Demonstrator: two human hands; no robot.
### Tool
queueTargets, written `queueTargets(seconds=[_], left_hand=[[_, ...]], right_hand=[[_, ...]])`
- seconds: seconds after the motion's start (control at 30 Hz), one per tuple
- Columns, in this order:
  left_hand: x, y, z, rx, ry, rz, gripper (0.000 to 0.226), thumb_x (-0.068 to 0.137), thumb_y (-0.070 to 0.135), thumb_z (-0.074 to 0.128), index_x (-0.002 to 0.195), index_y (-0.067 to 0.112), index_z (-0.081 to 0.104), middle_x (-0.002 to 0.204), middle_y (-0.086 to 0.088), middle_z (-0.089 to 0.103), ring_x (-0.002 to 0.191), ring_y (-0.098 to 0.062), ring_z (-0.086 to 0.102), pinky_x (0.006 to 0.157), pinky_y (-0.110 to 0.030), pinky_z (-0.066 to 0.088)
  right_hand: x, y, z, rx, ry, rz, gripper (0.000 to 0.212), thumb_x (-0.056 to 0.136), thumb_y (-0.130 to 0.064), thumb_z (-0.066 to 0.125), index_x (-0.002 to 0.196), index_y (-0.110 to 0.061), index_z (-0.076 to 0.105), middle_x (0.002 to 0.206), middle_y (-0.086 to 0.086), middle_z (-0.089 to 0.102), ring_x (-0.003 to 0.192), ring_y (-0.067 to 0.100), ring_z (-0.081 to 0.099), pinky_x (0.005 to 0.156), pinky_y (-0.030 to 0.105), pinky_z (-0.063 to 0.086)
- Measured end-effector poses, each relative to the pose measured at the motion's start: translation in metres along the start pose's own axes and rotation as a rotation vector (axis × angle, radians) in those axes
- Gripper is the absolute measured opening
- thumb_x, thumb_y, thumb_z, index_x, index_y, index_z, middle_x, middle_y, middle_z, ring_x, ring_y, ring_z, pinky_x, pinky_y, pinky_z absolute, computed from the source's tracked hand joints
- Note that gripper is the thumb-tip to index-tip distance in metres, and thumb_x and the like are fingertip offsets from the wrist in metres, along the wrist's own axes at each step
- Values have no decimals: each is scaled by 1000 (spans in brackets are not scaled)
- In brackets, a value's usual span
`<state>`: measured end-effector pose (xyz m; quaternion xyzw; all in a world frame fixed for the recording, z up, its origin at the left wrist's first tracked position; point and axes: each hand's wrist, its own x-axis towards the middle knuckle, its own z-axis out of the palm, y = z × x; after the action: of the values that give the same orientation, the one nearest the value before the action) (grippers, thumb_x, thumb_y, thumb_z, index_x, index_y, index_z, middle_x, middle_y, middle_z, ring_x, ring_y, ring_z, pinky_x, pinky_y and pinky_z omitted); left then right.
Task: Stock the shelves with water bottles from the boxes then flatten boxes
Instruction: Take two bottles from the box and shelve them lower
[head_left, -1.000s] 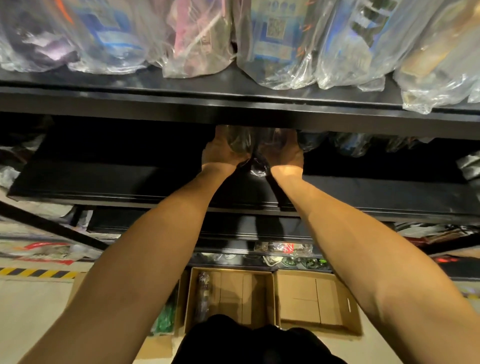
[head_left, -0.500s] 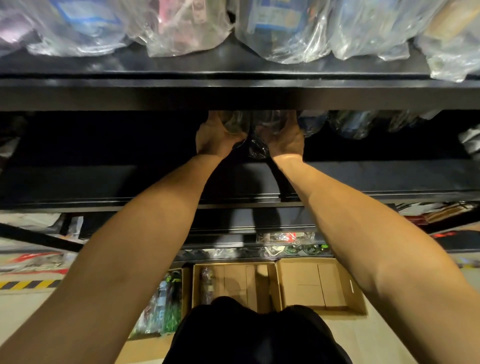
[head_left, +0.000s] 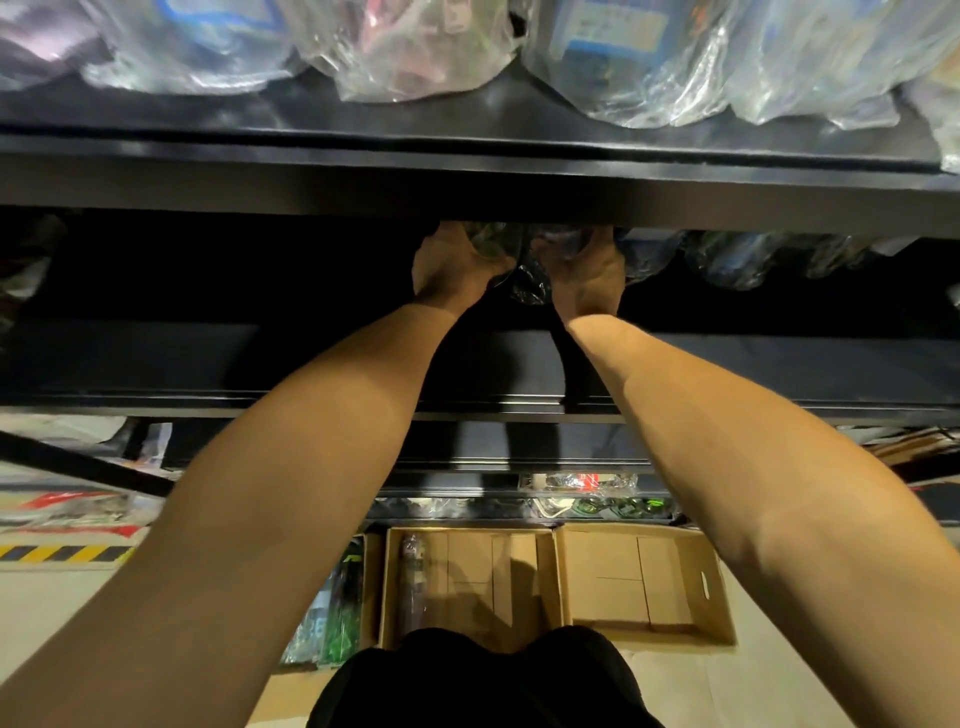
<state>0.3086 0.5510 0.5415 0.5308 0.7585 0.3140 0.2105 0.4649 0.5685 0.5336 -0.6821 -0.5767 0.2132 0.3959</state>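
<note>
Both arms reach into a dark black shelf (head_left: 156, 364) under the upper shelf's edge. My left hand (head_left: 449, 267) and my right hand (head_left: 587, 275) grip a plastic-wrapped pack of water bottles (head_left: 524, 260) from either side; my fingertips and the pack's top are hidden behind the upper shelf's edge. More wrapped bottles (head_left: 727, 260) lie on the same shelf to the right. On the floor below, an open cardboard box (head_left: 519, 587) holds one bottle (head_left: 413, 582) at its left side, and a second open box (head_left: 644, 582) beside it looks bare inside.
The upper shelf (head_left: 467, 171) carries several clear plastic-wrapped packs (head_left: 415, 47). Lower shelves hold more wrapped bottles (head_left: 587, 483). Green-labelled bottles (head_left: 332, 618) stand left of the boxes. A yellow-black floor stripe (head_left: 57, 553) runs at the left.
The view has tilted a little, so the shelves sit lower in frame. Both hands stay clamped on the wrapped pack in the same spot on the shelf.
</note>
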Motion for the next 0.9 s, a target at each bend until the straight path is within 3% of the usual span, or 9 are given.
queueTargets(seconds=[0.1,0.2,0.37,0.47,0.53,0.6,0.67,0.77,0.9], left_hand=[[2,4,4,75,-14,-44,55,82,56,80,121,18,72,118,-6,73,107,-22,71,75,-27,46],[9,2,9,35,-45,-78,49,82,58,79,111,19,75,100,2,69,95,-13,69,68,-23,46],[10,4,7,55,-77,-52,46,92,53,73,117,15,74,103,3,64,90,-9,56,49,-11,32],[8,6,5,54,-96,-34,44,92,47,75,122,15,71,107,4,62,98,-11,60,62,-12,38],[3,7,-2,-6,-129,-67,54,84,49,81,124,14,70,118,3,68,108,-14,65,75,-14,49],[5,1,-3,-32,-102,-38,76,70,63,82,127,15,69,125,-5,69,114,-22,66,94,-33,56],[17,-21,8,-29,-67,-7,86,62,68,81,131,18,66,128,-5,68,117,-22,65,100,-40,55],[8,-27,-2,28,-16,-43,105,52,80,67,139,23,58,135,-2,62,122,-22,61,101,-35,53],[-61,10,-43,223,-80,-85,97,78,57,75,154,11,36,152,-15,46,139,-37,46,111,-44,44]], right_hand=[[2,1,2,-56,-5,28,67,83,-54,81,124,-4,64,122,20,72,116,42,67,90,44,52],[6,0,2,-84,-9,56,66,84,-53,81,124,-4,65,124,20,72,117,41,66,93,43,52],[5,1,4,-127,-21,54,77,86,-59,77,136,-4,58,131,19,68,123,38,63,100,42,48],[6,0,-3,-157,-92,48,76,89,-60,72,138,-4,57,133,19,66,124,38,62,101,45,48],[4,-5,-9,-129,-83,16,74,88,-57,73,138,-3,59,130,20,68,120,40,64,97,45,50],[-2,-10,-14,-82,-34,-33,75,85,-53,79,137,-3,60,127,20,71,117,41,66,92,40,50],[-10,-16,-22,-117,-69,-54,79,83,-50,82,142,-5,55,133,17,69,120,39,64,89,33,44],[-21,-22,-36,-204,-96,-53,80,90,-57,73,147,-6,48,138,16,65,124,37,62,90,33,43],[-58,-25,-66,-212,-109,-64,64,97,-54,64,140,-8,54,135,15,63,122,36,62,95,41,49]])
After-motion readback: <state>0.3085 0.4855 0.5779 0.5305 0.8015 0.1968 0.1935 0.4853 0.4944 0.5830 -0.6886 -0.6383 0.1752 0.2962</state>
